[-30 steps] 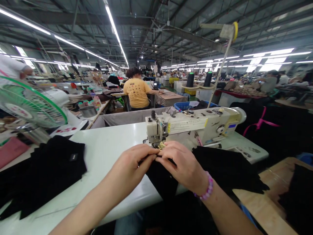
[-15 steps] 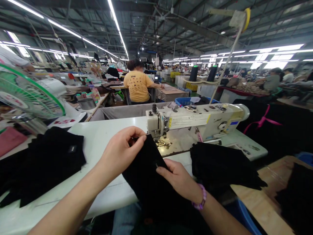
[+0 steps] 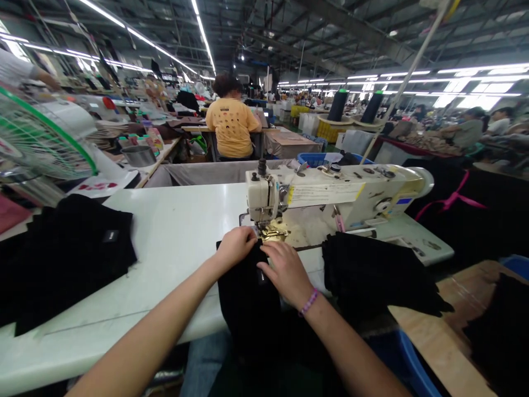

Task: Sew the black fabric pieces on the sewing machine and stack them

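A black fabric piece (image 3: 248, 292) hangs over the table's front edge, its upper end at the needle area of the sewing machine (image 3: 264, 201). My left hand (image 3: 236, 246) pinches the top left of the cloth, close to the presser foot. On its right side lies my right hand (image 3: 287, 270), thumb and fingers closed on the edge beside a small label (image 3: 262, 277). A purple bead bracelet (image 3: 309, 302) circles my right wrist. The exact contact of the fingertips with the cloth is partly hidden.
Black fabric stacks lie on the left (image 3: 78, 253) and right (image 3: 372, 270) of the white table (image 3: 185, 215). A green-rimmed fan (image 3: 45, 135) stands at left. Beyond the machine sits a person in a yellow shirt (image 3: 231, 127). A wooden board (image 3: 430, 336) is at lower right.
Both hands have carried the black fabric forward, from in front of the machine to the presser foot. The cloth's tilted upper end now lies lower and flatter; the view has shifted slightly.
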### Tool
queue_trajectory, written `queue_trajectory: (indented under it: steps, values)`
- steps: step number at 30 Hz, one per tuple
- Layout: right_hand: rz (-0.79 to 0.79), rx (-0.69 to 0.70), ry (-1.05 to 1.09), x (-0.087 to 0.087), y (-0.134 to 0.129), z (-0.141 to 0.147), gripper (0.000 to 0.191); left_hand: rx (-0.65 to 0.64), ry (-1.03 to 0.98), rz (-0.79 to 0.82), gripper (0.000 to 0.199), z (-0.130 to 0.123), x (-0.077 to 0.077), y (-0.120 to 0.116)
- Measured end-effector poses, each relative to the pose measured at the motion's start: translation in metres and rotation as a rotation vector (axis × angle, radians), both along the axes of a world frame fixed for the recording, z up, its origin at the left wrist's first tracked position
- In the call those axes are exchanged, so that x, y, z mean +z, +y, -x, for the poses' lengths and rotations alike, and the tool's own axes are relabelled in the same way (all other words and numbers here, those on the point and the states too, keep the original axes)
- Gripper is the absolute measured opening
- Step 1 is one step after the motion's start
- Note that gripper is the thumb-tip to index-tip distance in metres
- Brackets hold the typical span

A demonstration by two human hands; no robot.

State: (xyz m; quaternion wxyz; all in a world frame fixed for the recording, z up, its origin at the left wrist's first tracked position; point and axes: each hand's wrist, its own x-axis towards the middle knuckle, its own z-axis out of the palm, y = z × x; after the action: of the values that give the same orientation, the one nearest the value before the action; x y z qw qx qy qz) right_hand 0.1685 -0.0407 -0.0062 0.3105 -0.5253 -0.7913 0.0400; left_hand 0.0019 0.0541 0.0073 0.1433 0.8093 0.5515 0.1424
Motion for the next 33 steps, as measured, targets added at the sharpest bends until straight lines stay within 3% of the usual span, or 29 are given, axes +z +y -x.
queue_trajectory:
  steps: [3,8,15,33]
  values:
    - [0.002,0.072,-0.051,-0.013,0.016,0.002,0.028,0.044,0.024,0.032,0.011,-0.001,-0.001,0.007]
    - [0.001,0.048,-0.087,-0.025,0.017,0.000,0.031,0.089,0.056,0.082,0.012,-0.005,-0.001,0.018]
    - [-0.004,0.008,-0.131,-0.025,0.027,0.002,0.031,0.123,0.081,0.123,0.013,-0.010,0.000,0.033]
    - [0.019,0.016,-0.149,-0.024,0.031,0.002,0.033,0.151,0.077,0.058,0.021,-0.012,-0.004,0.035]
